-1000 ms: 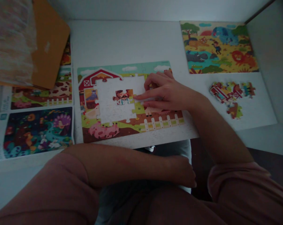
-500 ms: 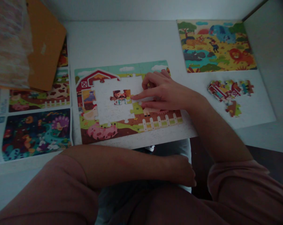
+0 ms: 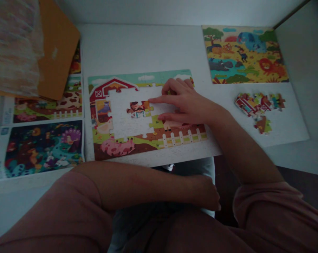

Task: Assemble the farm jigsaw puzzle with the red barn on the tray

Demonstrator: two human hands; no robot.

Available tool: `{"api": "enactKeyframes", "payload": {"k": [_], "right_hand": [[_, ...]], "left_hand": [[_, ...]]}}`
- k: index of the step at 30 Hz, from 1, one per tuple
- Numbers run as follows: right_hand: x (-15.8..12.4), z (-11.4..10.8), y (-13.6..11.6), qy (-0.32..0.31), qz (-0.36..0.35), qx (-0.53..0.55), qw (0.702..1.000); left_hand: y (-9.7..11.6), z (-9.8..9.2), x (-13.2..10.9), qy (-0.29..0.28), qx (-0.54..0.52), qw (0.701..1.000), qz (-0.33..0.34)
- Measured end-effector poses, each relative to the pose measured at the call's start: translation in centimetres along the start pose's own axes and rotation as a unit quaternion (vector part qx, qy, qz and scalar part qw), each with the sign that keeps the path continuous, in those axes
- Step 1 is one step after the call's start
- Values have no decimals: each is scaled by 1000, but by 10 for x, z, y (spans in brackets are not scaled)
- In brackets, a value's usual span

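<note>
The farm jigsaw puzzle (image 3: 137,142) lies near the tabletop's (image 3: 137,45) front edge, its middle a white gap (image 3: 124,121) – one small joined cluster (image 3: 139,109) sits inside. Loose pieces (image 3: 260,105) lie heaped to the right – mostly red and green.

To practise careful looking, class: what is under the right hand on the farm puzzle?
White puzzle board shows by the right hand; its palm covers whatever lies beneath.

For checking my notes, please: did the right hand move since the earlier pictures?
Yes. The right hand has moved forward, away from the person: its index fingertip was level with the joined puzzle pieces, now above their right corner.
</note>
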State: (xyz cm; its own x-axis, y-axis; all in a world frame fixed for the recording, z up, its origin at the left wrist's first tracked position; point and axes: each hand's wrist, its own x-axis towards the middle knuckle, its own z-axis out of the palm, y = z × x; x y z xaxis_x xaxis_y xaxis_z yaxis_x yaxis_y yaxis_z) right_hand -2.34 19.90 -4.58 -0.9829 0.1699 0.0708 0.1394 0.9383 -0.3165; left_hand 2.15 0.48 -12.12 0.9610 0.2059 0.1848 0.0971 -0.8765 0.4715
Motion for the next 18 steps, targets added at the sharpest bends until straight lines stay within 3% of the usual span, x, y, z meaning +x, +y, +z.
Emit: {"api": "enactKeyframes", "payload": {"k": [7,12,15,18], "right_hand": [[-1,-1,1,10,-4,10,1000],[-6,-22,-5,47,13,11,999],[-23,-46,-5,114,30,20,993],[-64,-67,4,229,67,36,970]], "left_hand": [[0,-7,-3,-9,-5,1000,0],[0,-9,-5,-6,8,1000,4],[0,-12,-7,-4,12,1000,-13],[1,-17,-9,-6,16,1000,-25]]}}
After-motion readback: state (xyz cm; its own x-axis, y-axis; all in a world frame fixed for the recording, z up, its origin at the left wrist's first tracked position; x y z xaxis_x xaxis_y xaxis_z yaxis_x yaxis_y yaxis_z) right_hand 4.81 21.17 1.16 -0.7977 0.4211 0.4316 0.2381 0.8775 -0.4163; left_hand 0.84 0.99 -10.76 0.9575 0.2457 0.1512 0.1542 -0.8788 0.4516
